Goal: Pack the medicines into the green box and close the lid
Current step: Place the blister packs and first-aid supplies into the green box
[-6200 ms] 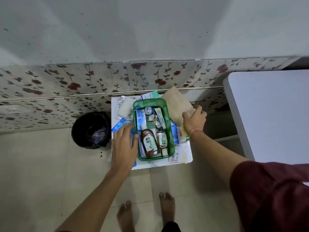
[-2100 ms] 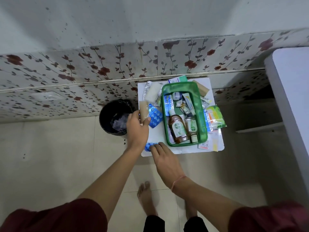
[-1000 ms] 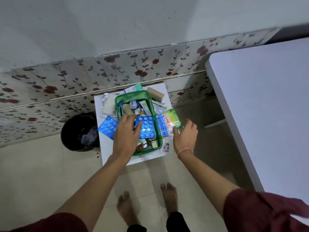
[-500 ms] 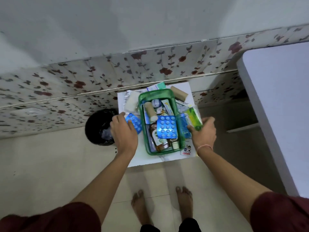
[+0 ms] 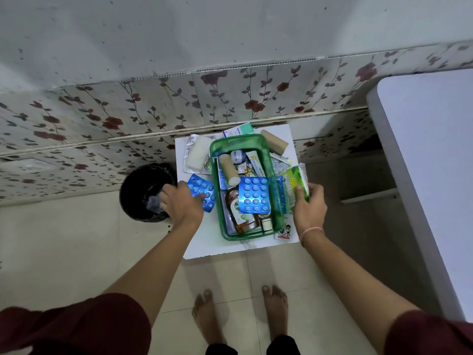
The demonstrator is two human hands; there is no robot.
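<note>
A black bin [image 5: 146, 192] stood left of the white worktop [image 5: 204, 242]. The green box [image 5: 279, 219] sat mid-frame, long axis toward the wall. The left hand [image 5: 183, 204] gripped a blue pill sheet [image 5: 203, 190]; the right hand [image 5: 308, 208] gripped a green packet [image 5: 294, 180].

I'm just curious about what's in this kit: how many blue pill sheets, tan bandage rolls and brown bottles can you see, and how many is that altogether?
Blue pill sheets: 2, one in the green box at, one under the left hand at
Tan bandage rolls: 2, at and
Brown bottles: 1, at
Total: 5
</note>
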